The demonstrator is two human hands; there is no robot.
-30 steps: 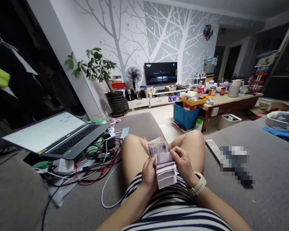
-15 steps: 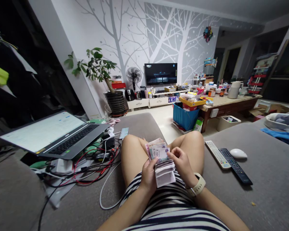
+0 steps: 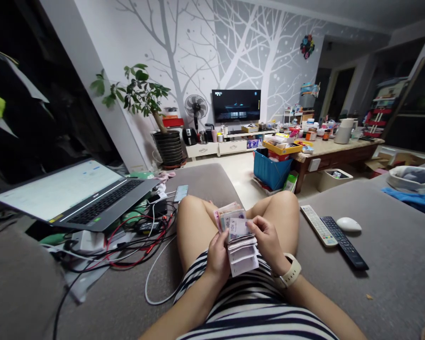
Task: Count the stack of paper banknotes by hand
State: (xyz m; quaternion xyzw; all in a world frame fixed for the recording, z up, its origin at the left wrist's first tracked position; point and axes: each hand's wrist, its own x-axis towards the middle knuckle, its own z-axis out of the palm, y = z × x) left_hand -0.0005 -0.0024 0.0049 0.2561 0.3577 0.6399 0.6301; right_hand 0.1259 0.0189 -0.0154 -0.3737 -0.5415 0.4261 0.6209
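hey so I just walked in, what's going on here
A person sitting on the gray sofa is handling cash. The left hand holds a loosely fanned stack of banknotes, while the right hand pinches the upper note near its edge. An open laptop is off to the left; a white remote control, black remote control and white mouse lie to the right.

The left arm (image 3: 186, 304) points to 2 o'clock, the right arm (image 3: 321, 302) to 10 o'clock. Left hand (image 3: 218, 255) curls; right hand (image 3: 268, 239) pinches.
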